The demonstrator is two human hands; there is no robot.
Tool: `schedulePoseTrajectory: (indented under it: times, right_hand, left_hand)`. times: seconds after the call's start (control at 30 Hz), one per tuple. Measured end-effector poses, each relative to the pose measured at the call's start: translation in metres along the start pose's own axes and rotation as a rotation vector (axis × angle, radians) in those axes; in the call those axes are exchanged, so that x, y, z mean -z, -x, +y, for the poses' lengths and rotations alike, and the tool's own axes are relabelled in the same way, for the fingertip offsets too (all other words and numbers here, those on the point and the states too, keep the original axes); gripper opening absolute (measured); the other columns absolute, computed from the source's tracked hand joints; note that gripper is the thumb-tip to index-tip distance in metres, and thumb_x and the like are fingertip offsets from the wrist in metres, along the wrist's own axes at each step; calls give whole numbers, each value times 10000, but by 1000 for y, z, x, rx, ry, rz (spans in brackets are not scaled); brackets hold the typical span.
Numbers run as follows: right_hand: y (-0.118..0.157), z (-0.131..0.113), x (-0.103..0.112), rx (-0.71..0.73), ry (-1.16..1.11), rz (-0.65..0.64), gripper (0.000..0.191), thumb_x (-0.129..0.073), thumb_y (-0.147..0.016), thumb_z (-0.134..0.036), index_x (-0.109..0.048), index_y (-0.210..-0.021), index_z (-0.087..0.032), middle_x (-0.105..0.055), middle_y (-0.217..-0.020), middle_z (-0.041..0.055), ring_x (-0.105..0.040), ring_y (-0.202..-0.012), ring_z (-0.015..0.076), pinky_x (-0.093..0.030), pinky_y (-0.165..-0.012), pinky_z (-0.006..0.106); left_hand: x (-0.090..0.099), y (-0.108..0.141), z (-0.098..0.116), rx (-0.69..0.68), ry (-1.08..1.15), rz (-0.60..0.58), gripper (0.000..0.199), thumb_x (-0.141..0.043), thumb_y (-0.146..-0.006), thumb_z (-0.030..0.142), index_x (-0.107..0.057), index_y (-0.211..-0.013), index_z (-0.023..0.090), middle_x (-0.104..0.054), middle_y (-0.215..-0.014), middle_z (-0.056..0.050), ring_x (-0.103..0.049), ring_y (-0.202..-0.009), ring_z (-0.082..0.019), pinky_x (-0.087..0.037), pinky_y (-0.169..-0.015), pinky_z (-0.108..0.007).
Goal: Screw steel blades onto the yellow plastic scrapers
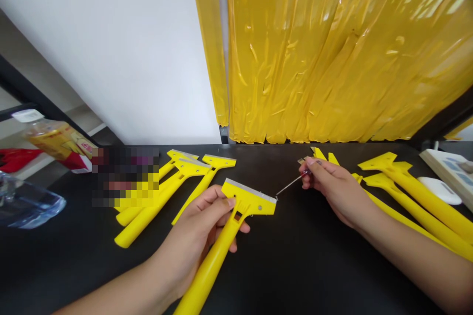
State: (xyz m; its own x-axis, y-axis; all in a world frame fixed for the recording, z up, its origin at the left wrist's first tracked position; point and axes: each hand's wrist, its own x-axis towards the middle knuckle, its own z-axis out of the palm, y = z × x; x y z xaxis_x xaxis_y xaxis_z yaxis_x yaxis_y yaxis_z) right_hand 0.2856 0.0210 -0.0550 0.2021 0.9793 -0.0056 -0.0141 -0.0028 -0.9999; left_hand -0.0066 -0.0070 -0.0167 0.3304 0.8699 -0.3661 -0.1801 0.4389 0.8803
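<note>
My left hand (207,226) grips a yellow scraper (218,251) just below its head. A metal blade strip runs along the head's top edge, and one screw shows on its right side, with a small dark hole on the left. My right hand (328,184) is closed around the handle of a thin screwdriver (290,186). Its shaft points down and left, the tip close to the right corner of the scraper's head. Whether the tip touches the head I cannot tell. Small bits show near that tip, too small to name.
Several yellow scrapers (185,170) with blades lie on the black table (295,266) at left; more yellow handles (391,187) lie at right. A drink bottle (59,140) and a clear bottle (33,202) are far left. A white case (439,190) lies right. Yellow plastic strips (314,59) hang behind.
</note>
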Motion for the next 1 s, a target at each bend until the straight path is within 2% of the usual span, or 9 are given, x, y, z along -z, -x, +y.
schedulePoseTrajectory:
  times: [0.63,0.8,1.0]
  right_hand:
    - [6,-10,0,-44,-24,-7,449,-772,-859,-624,-724,-816,-180,-618,-789,26,-546,-695,158,-505,-676,308]
    - [12,-19,2,0,-41,-26,419,-749,-883,-617,-735,-813,-204,-613,-775,23,-554,-693,167,-516,-673,304]
    - [23,-36,9,126,-75,-19,334,-670,-970,-531,-765,-803,-258,-600,-767,30,-541,-697,188,-499,-649,304]
  left_hand:
    - [-4,2,-2,37,4,-3,194,-712,-970,374,-626,-958,200,-708,-840,-25,-745,-826,-205,-591,-595,-246]
    - [-4,2,-4,37,22,-8,201,-694,-983,378,-621,-956,192,-712,-836,-24,-764,-805,-212,-631,-634,-275]
    - [-5,4,-6,35,1,-39,239,-690,-981,403,-640,-925,176,-722,-823,-48,-762,-789,-211,-645,-650,-284]
